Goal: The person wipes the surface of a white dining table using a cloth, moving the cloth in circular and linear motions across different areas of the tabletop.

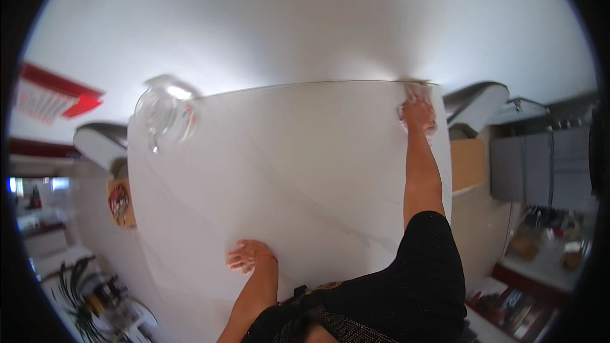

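Observation:
My right arm reaches to the far right corner of a white, faintly veined table [298, 171]. There my right hand [416, 115] is closed on a pale pinkish cloth [419, 91], pressing it against the tabletop. Parts of the cloth show beyond the fingers and on both sides of the hand. Nearer to me, my left hand [250, 256] rests on the table's near left part. Its fingers are loosely apart and hold nothing.
Clear glassware [159, 113] stands at the table's far left corner, by the wall. A chair with a tan seat [467, 164] is at the right side, and another chair [101, 143] at the left carries a round, dark patterned thing [119, 199]. A plant [75, 295] is at lower left.

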Motion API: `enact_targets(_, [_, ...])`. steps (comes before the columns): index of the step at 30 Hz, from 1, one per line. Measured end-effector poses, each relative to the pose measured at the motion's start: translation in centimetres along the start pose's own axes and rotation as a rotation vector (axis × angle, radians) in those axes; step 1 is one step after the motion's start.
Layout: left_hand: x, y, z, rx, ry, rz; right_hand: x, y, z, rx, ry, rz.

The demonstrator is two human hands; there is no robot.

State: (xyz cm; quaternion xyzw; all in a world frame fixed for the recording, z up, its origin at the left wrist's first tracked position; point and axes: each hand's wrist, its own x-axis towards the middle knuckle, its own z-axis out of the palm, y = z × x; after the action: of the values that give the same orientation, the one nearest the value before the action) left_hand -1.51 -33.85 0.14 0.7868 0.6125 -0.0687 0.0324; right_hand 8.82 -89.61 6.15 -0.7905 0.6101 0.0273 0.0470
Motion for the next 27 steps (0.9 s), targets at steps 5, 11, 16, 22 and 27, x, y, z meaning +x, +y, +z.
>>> enact_targets(5, [-2.1, 2.0, -3.1, 0.129, 0.014, 0.019, -5.3, -3.0, 2.5, 0.008, 0.316, -0.381])
enact_targets(11, [-1.5, 1.6, -3.5, 0.067, -0.036, 0.005, -19.6, -13.3, 3.3, 0.055, 0.326, -0.964])
enact_targets(16, [-1.9, 1.9, -4.5, 0.042, -0.1, 0.02, -27.7, -21.5, 5.2, 0.164, 0.112, -1.071])
enact_targets(22, [-1.8, 1.9, -4.9, 0.03, -0.146, 0.033, -32.6, -29.1, 5.1, 0.15, -0.012, -1.133])
enact_targets(27, [-2.0, 1.7, -4.7, 0.013, -0.175, 0.034, -32.8, -30.4, 5.4, 0.12, 0.021, -1.327])
